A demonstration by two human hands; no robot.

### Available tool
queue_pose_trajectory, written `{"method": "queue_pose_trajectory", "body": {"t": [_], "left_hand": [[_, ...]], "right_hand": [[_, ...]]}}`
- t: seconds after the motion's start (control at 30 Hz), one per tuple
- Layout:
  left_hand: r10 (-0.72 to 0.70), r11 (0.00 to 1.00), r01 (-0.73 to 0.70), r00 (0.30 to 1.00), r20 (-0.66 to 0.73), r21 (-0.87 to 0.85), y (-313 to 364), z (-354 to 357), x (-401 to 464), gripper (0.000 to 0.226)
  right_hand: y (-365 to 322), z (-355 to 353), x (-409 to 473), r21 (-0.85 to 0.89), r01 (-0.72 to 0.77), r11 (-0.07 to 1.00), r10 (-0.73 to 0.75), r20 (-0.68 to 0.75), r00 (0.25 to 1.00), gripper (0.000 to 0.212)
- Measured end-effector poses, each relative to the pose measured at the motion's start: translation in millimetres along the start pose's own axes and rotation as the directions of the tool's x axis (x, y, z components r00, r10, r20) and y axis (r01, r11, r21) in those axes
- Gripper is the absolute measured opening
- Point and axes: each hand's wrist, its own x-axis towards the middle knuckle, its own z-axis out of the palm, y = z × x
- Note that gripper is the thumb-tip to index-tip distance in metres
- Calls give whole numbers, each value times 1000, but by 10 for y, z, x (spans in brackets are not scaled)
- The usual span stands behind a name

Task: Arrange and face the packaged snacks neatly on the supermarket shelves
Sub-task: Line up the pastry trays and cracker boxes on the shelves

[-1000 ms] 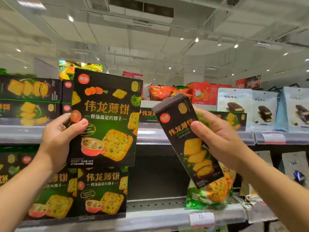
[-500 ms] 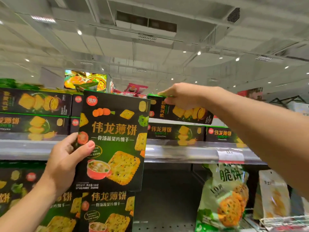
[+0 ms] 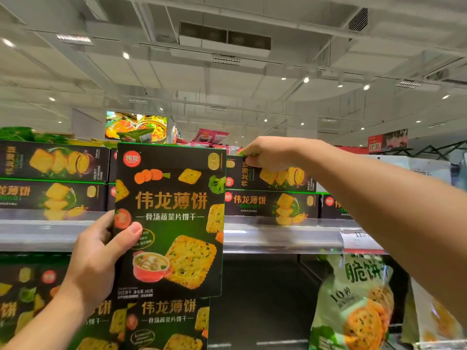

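My left hand (image 3: 101,258) grips the left edge of a large black and green cracker box (image 3: 171,218), held upright with its front facing me in front of the shelf. My right hand (image 3: 267,154) reaches up to the top shelf and holds the left end of a long narrow cracker box (image 3: 273,176) lying on its side on top of another like it (image 3: 273,204). Its fingers curl over the box's top corner.
More narrow boxes (image 3: 53,178) are stacked at the top left. Matching large boxes (image 3: 161,324) stand on the lower shelf, with a gap to their right beside a pale green snack bag (image 3: 353,304). A clear shelf rail (image 3: 278,238) runs across.
My right hand lifted the narrow box from the lower shelf up onto the stack on the top shelf and still holds its end. The large box in my left hand stayed roughly in place.
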Motion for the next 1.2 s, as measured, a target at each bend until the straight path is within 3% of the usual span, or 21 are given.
{"method": "queue_pose_trajectory", "body": {"t": [0.07, 0.13, 0.2, 0.27, 0.33, 0.5, 0.6, 0.73, 0.87, 0.93, 1.03, 1.2], "left_hand": [[-3, 1000, 3, 1000, 0, -3, 10, 10, -6, 46], [-11, 1000, 11, 1000, 4, -14, 28, 22, -7, 44], [-19, 1000, 20, 1000, 14, -15, 62, 43, -10, 39], [-20, 1000, 21, 999, 31, -13, 101, 84, -23, 30], [-22, 999, 24, 998, 51, -32, 143, 144, -49, 27], [20, 999, -16, 997, 77, -51, 211, 362, -211, 36], [63, 987, -87, 983, 171, 136, 198, 519, -260, 43], [163, 825, -313, 929, 333, 471, 195, 572, -197, 60], [210, 459, -470, 882, 421, 754, 53, 587, -117, 58], [221, 321, -503, 864, 453, 802, -77, 600, -147, 55], [303, 258, -539, 833, 463, 801, -208, 597, -170, 47], [391, 236, -537, 815, 427, 810, -273, 641, -165, 45]], "right_hand": [[-11, 10, -16, 2, -6, 1000, 6, 10, 1000, 29], [-61, -5, -67, 79, 22, 997, -17, -71, 997, 35], [-197, -42, -154, 296, 150, 943, -70, -266, 962, 36], [-390, -88, -278, 504, 294, 812, -104, -371, 923, 32], [-554, -133, -433, 556, 328, 764, -159, -331, 930, 37], [-689, -231, -768, 454, 263, 851, -189, -202, 961, 53], [-588, -280, -988, 508, 204, 837, -154, -139, 978, 58], [-340, -180, -1345, 528, 157, 835, -112, -116, 987, 58], [-213, 182, -1662, 406, 134, 904, -72, -165, 984, 56], [-219, 437, -1772, 279, 166, 946, -98, -240, 966, 63], [-266, 904, -1881, 128, 181, 975, -128, -341, 931, 70], [-350, 1661, -1956, 152, 129, 980, -65, -365, 929, 63]]}}
